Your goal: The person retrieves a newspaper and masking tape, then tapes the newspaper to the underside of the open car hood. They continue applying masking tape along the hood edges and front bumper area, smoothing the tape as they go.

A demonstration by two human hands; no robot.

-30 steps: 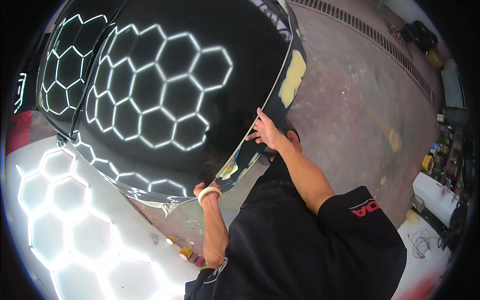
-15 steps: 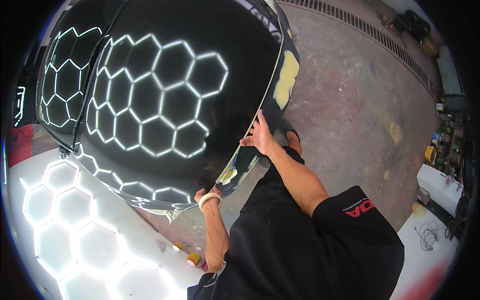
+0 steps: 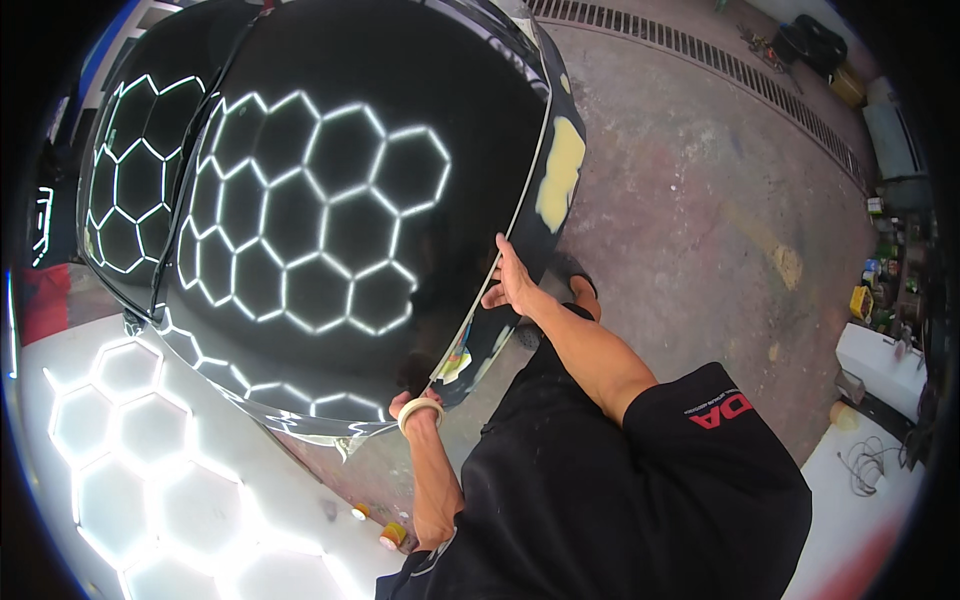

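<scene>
A black car hood fills the upper left, mirroring bright hexagons. A thin pale strip of masking tape runs along its right edge. My left hand is at the hood's near corner, fingers curled at the strip's lower end; their tips are partly hidden. A cream roll of masking tape rings that hand near the wrist. Farther up the edge, my right hand touches the strip with thumb and forefinger apart. Between the hands, a yellow-green and blue patch shows just below the edge.
The dark bumper has a pale yellow patch. A floor drain grate crosses the far side. Along the right wall stand a white box, bottles and a coiled cable. Two small round things lie by my left forearm.
My view has shifted a little, so the car sits lower in it. My right forefinger has turned inward toward the hood edge. My left hand stays at the corner.
</scene>
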